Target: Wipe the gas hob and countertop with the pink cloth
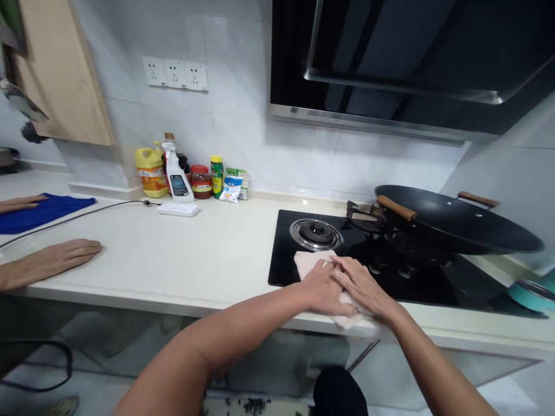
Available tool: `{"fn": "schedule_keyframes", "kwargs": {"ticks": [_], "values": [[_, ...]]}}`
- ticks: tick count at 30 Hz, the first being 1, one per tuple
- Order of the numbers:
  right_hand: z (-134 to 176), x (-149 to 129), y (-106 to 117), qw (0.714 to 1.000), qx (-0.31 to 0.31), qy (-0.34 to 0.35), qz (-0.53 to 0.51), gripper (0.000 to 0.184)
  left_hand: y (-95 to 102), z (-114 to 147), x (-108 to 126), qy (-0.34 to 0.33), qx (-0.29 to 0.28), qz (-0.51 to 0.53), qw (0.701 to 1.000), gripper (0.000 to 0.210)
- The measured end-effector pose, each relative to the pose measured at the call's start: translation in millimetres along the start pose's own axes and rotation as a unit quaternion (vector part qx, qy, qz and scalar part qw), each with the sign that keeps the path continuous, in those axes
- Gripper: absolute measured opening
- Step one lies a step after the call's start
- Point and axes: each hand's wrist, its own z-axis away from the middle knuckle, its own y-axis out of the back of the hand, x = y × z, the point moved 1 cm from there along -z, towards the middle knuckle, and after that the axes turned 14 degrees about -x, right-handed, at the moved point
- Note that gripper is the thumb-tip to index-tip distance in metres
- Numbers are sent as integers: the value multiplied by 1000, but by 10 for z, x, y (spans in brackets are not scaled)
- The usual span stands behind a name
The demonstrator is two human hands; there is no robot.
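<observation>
A pale pink cloth [307, 261] lies bunched on the black glass gas hob, at its front left part, and hangs slightly over the front edge. My left hand [326, 290] presses down on it, fingers bent over the fabric and thumb out to the right. My right hand [363, 287] rests beside and partly over the left, its fingers stretched out flat across the cloth and the left hand's fingers. Just behind the cloth sits the left burner [318, 232], a round metal ring with a dark centre. Part of the cloth is hidden beneath both hands.
A large black wok [451, 216] with wooden handles stands on the right burner, under the range hood [390, 63]. Bottles, including a white spray bottle [177, 180], line the wall. At left, another person's hand [65, 256] lies on the counter; their other touches a blue cloth [56, 209].
</observation>
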Motion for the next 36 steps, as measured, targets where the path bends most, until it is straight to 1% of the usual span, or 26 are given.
{"fn": "schedule_keyframes", "kwargs": {"ticks": [2, 5, 7, 9, 11, 14, 17, 19, 20, 22, 24, 25, 27, 29, 31, 34, 36], "values": [[119, 80, -125, 999, 4, -30, 13, 59, 17, 21, 12, -16, 14, 36, 999, 94], [212, 121, -209, 999, -13, -37, 38, 73, 84, 200, -17, -29, 31, 97, 994, 90], [215, 74, -208, 996, -37, -41, 70, 78, 152, 417, -80, -46, 52, 124, 990, 77], [170, -31, -197, 990, -65, -49, 112, 77, 228, 680, -191, -48, 70, 140, 986, 54], [80, -171, -199, 982, -92, -64, 153, 78, 305, 945, -350, -1, 83, 170, 982, 37], [-107, -382, -226, 973, -103, -73, 193, 74, 426, 1249, -610, 89, 138, 237, 958, 29], [-292, -493, -241, 974, -84, -65, 201, 54, 547, 1376, -804, 141, 171, 268, 938, 30], [-386, -477, -226, 970, -56, -97, 217, 44, 629, 1383, -890, 155, 175, 265, 936, 32], [-422, -446, -210, 964, -38, -128, 229, 41, 668, 1375, -926, 159, 175, 260, 936, 33], [-485, -355, -167, 945, -6, -210, 253, 38, 735, 1349, -997, 163, 171, 252, 938, 35], [-557, -251, -121, 924, 2, -278, 262, 36, 771, 1325, -1077, 166, 158, 248, 941, 36], [-606, -198, -97, 917, 0, -301, 261, 35, 773, 1316, -1122, 169, 150, 247, 942, 36], [-735, -87, -42, 912, -8, -320, 257, 39, 740, 1303, -1214, 179, 136, 247, 943, 36], [-893, 43, 30, 910, -13, -330, 249, 41, 665, 1302, -1296, 191, 127, 249, 941, 36], [-1055, 202, 122, 908, -21, -346, 236, 39, 569, 1314, -1351, 199, 135, 250, 938, 34], [-1261, 462, 276, 908, -27, -359, 213, 39, 448, 1338, -1368, 196, 157, 227, 941, 31], [-1373, 626, 368, 914, -17, -354, 196, 36, 404, 1340, -1346, 184, 153, 192, 952, 29]]}}
